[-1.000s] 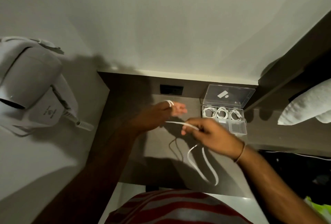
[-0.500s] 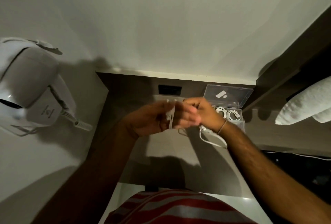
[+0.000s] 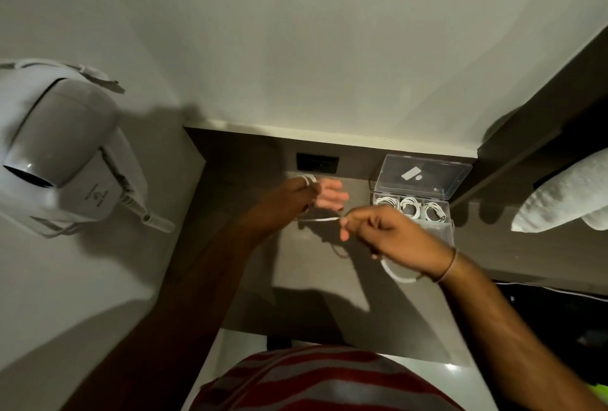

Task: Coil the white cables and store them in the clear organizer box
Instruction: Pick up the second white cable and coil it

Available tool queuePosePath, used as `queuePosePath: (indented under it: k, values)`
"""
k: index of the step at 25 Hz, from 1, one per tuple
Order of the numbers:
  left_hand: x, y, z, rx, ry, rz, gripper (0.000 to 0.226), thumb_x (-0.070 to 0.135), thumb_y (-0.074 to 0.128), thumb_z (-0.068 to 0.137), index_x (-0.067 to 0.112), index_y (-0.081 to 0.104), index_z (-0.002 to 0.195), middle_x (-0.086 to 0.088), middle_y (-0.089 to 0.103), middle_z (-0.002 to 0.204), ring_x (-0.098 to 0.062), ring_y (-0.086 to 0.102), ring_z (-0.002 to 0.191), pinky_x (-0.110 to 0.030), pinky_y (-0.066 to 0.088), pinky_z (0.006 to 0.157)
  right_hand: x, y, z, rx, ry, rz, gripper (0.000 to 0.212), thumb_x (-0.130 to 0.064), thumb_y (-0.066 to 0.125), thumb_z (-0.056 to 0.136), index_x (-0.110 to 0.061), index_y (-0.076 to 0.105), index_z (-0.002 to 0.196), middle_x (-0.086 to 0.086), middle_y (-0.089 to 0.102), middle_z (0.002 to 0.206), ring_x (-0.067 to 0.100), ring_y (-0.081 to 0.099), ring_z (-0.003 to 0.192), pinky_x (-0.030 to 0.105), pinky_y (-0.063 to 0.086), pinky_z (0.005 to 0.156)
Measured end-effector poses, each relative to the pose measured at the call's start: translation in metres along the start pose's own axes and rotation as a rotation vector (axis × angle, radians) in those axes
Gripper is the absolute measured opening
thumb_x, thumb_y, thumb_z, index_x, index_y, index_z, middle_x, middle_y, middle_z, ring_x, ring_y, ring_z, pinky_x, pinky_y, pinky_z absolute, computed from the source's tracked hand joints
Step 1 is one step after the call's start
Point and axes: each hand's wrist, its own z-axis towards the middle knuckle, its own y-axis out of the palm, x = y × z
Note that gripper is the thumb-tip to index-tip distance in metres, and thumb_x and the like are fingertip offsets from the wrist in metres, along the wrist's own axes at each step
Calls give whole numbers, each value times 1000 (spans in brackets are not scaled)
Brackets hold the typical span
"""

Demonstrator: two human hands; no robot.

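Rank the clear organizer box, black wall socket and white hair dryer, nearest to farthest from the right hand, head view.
1. Clear plastic organizer box: just beyond the right hand, which pinches a thin white cable.
2. Black rectangular wall socket: back panel, farther left.
3. White wall-mounted hair dryer: far left wall.

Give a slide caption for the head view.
Cable looped on the left hand, right hand pinching it, beside the open box.
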Motion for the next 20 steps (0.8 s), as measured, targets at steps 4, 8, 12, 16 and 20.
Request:
queuePosePath:
  k: [4, 8, 12, 16, 20]
  values:
    - [0, 7, -14, -508, -13, -144, 55, 28, 29, 113, -12, 53, 142, -33, 65, 137, -28, 76, 102, -36, 59, 96, -25, -50, 12, 49, -80, -146, 12, -22, 75, 95, -13, 84, 94, -11, 79, 78, 0, 71, 71, 15, 55, 70]
    - [7, 8, -16, -788, 35, -375, 57, 33, 27, 109, -3, 54, 144, -20, 69, 136, -25, 75, 105, -35, 59, 97, -21, -54, 34, 143, -127, -33, 10, -22, 82, 89, -12, 83, 89, -6, 78, 73, -1, 67, 65, 11, 52, 64]
    - [6, 5, -16, -744, 87, -604, 51, 36, 47, 109, -2, 58, 142, -22, 70, 135, -32, 72, 121, -38, 56, 109, 1, -5, 47, 160, -27, 149, 29, -7, 57, 106, 3, 68, 81, -5, 63, 59, 2, 56, 54, 13, 50, 60]
    - [7, 4, -8, -455, 156, -931, 47, 29, 39, 112, 1, 55, 147, -17, 60, 151, -28, 59, 141, -37, 48, 118, 19, 68, 30, 150, 129, 181, 49, -21, 36, 115, -11, 60, 73, 6, 51, 56, 14, 46, 51, 21, 37, 54]
    - [-6, 0, 8, -89, 94, -595, 47, 26, 25, 117, 2, 43, 153, -17, 50, 160, -24, 56, 144, -39, 33, 128, 18, 84, 1, 55, 137, 168, 39, -18, 41, 114, -7, 63, 84, -5, 45, 55, 9, 39, 49, 26, 35, 56]
